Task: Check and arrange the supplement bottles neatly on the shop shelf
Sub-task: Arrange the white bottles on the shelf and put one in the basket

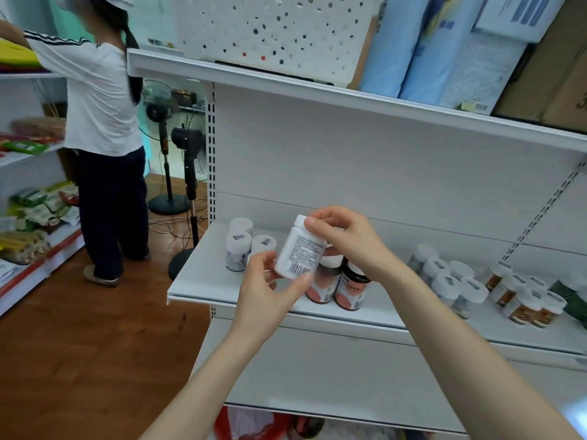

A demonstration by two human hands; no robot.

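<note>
Forearms reach in from below, and both hands meet on a white supplement bottle [298,249]. It is held tilted above the front of the white shelf [197,281], with its barcode label facing the camera. The left hand [270,287] pinches its base between thumb and curled fingers. The right hand [346,239] curls round what looks like the white cap. Just behind stand two dark bottles [351,290] with white caps. White-lidded bottles [236,252] cluster to the left.

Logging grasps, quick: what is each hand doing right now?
Left hand: pinches the white bottle near its base.
Right hand: grips the same bottle at its cap end.
</note>
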